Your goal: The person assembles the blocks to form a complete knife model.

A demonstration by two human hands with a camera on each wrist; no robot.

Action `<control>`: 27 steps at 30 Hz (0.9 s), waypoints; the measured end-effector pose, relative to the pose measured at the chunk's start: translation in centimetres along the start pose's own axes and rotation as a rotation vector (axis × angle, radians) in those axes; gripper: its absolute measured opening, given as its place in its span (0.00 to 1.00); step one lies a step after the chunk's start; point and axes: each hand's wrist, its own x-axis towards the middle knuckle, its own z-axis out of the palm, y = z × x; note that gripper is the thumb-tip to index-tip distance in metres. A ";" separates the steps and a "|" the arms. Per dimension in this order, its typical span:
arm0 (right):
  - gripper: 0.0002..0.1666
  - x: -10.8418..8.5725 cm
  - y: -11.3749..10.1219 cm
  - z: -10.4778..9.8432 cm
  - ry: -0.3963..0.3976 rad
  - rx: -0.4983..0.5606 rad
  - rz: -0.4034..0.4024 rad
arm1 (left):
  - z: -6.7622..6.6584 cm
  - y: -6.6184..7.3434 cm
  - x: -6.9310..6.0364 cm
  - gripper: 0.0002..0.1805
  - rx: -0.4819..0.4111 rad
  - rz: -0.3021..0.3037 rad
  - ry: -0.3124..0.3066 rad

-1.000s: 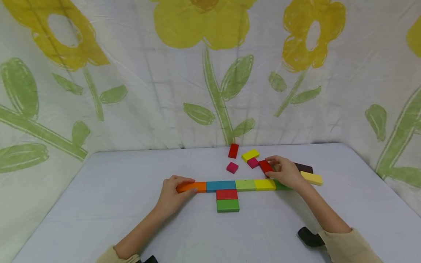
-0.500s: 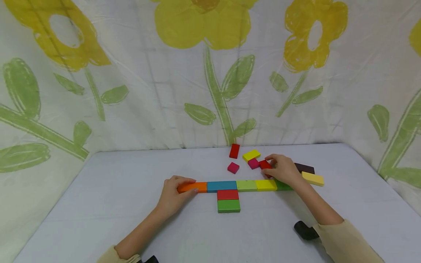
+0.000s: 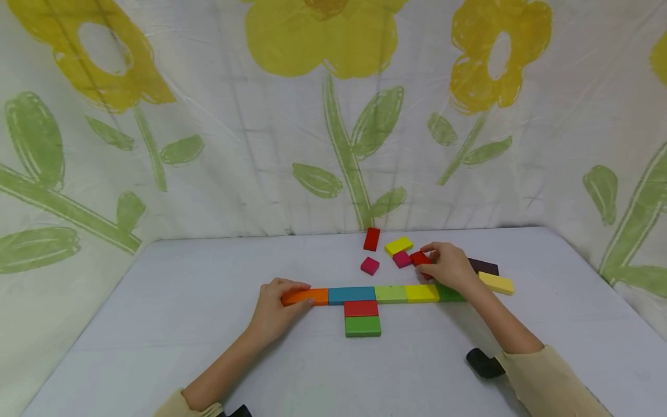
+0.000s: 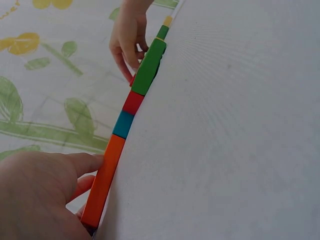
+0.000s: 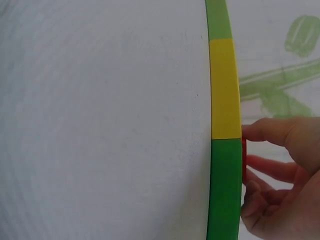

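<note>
My left hand [image 3: 276, 304] holds the orange block [image 3: 316, 297] at the left end of a row, thumb at its front side. From there the row continues with blue [image 3: 351, 295], light green [image 3: 391, 294], yellow [image 3: 422, 293] and dark green [image 3: 450, 294] blocks. Just behind the dark green end, my right hand [image 3: 449, 269] pinches a red block [image 3: 419, 258] between thumb and fingers. In the right wrist view only a thin edge of that red block [image 5: 244, 160] shows past the row. A second red block [image 3: 361, 308] and a green block [image 3: 363, 326] extend forward from the blue one.
Behind the row lie another red block [image 3: 372, 239], a yellow block [image 3: 398, 246] and two magenta blocks [image 3: 370, 266]. A dark block [image 3: 483, 266] and a pale yellow block [image 3: 496, 283] lie right of my right hand. A flower-printed cloth [image 3: 219, 174] hangs at the table's back.
My right hand has shifted slightly away from me, and its thumb now covers more of the red block. My left hand stays on the orange block.
</note>
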 end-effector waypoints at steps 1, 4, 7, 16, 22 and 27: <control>0.29 0.0 0.0 -0.1 0.003 0.000 -0.001 | 0.0 0.0 0.0 0.13 -0.001 0.001 0.001; 0.29 -0.1 -0.2 -0.4 0.012 0.009 0.002 | 0.0 0.1 -0.1 0.13 -0.002 -0.002 -0.001; 0.29 -0.3 -0.6 -0.8 0.011 0.030 0.009 | -0.1 0.1 -0.1 0.13 -0.002 -0.003 -0.003; 0.30 -0.9 -1.7 -1.8 0.025 0.023 0.005 | 0.0 0.0 0.0 0.13 0.001 0.003 -0.002; 0.30 -1.4 -2.1 -2.1 0.040 0.042 -0.026 | 0.0 0.0 0.0 0.13 -0.002 -0.006 -0.005; 0.30 -2.1 -2.5 -2.2 0.044 0.066 -0.052 | 0.1 0.0 -0.1 0.13 -0.002 -0.010 -0.005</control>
